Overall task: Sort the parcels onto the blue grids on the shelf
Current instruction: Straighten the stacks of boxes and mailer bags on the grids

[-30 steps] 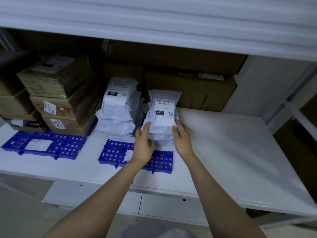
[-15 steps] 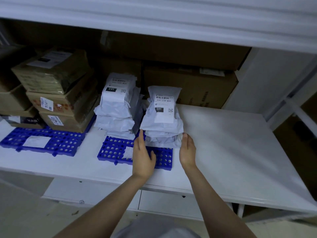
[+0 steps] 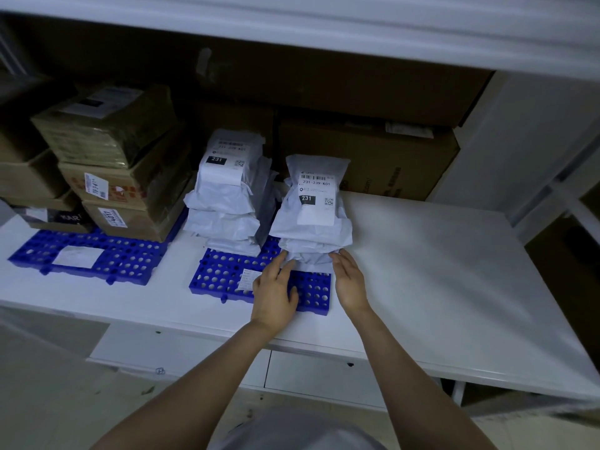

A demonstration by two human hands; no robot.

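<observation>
- Item in hand: right stack of white poly-bag parcels (image 3: 311, 219), top label reading 231. It sits on the rear right part of the middle blue grid (image 3: 224, 277), on the white shelf (image 3: 438, 271). Whether its right flank overhangs the grid edge cannot be told.
- Left hand (image 3: 276, 289): fingers straight, gripping nothing, tips against the lower left front of the stack.
- Right hand (image 3: 350, 284): fingers straight and relaxed, tips touching the lower right corner of the bottom bag. It holds nothing.
- Step, as judged: squaring the stack so that its whole base sits on the grid.
- Method: press low and evenly from both sides. The bags look soft and slippery, so a push on the upper ones would likely shear the pile.
- Direction: ease the base leftward and back, to end just beside the left stack (image 3: 227, 196) without leaning on it.
- Caution: the top parcel lies tilted, so release the hands slowly and watch for sliding.
- Not involved: left blue grid (image 3: 130, 259), bearing brown cartons (image 3: 107, 177).
</observation>
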